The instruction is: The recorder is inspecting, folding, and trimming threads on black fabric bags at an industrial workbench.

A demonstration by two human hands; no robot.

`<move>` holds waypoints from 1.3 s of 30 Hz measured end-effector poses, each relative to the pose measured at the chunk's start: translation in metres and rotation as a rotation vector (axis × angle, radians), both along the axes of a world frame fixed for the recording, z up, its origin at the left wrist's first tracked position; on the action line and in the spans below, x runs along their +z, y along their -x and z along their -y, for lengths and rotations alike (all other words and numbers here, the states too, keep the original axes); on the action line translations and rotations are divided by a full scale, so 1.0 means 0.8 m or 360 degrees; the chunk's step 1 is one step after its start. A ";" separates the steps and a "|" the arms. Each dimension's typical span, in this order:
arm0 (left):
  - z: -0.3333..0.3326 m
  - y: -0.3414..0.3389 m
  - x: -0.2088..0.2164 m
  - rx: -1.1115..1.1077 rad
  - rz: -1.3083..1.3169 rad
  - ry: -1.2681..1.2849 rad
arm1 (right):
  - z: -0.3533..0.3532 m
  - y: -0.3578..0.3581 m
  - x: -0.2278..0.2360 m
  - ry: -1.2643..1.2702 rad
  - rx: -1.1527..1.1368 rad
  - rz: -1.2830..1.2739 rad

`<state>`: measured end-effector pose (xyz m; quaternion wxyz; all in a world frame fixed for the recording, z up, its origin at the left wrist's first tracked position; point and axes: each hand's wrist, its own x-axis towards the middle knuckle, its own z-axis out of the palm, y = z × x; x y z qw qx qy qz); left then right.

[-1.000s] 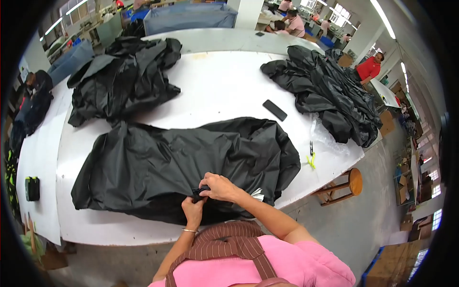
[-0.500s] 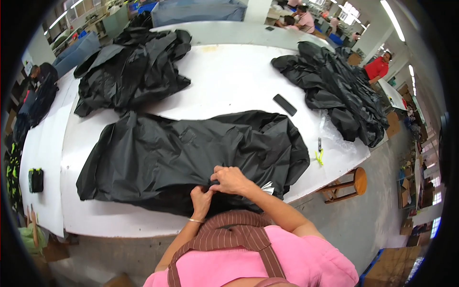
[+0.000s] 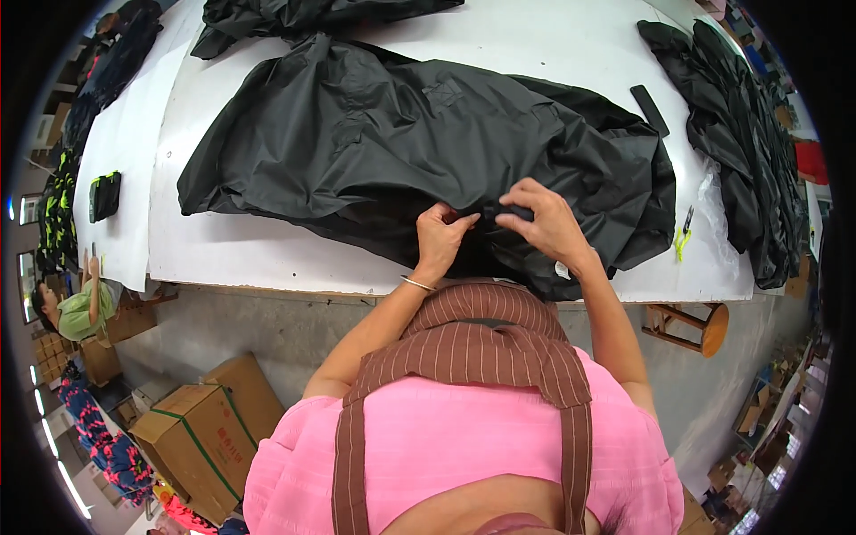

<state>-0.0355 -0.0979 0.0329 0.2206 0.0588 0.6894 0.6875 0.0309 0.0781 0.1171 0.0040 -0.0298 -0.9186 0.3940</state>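
Observation:
A large piece of thin black fabric [image 3: 348,152], wrinkled and sewn with seams and a small patch, lies spread along the near side of the white table [image 3: 294,267]. At its near edge my left hand [image 3: 440,239] pinches the fabric between thumb and fingertips, with a tiny reddish bit showing there. Just to the right, my right hand [image 3: 548,227] has its fingers closed on a small black piece [image 3: 515,212]; its exact kind is too dark to make out. The fingertips of both hands are a little apart. A small white tag [image 3: 562,269] shows beside my right wrist.
More black fabric [image 3: 736,134] is heaped on the right, beside a dark flat rectangular object [image 3: 649,110] and small snips with a yellow tie [image 3: 684,236]. A wooden stool [image 3: 704,330] stands right of me, a cardboard box [image 3: 192,446] behind left. A person in green [image 3: 80,308] sits at left.
The view has tilted down. My hands, close together before, have moved slightly apart; my right hand now shows a small black piece in its fingers.

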 end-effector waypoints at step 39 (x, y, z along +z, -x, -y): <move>0.010 0.015 0.046 -0.0263 0.0805 -0.0464 | 0.040 -0.028 -0.027 0.0704 -0.0581 -0.0160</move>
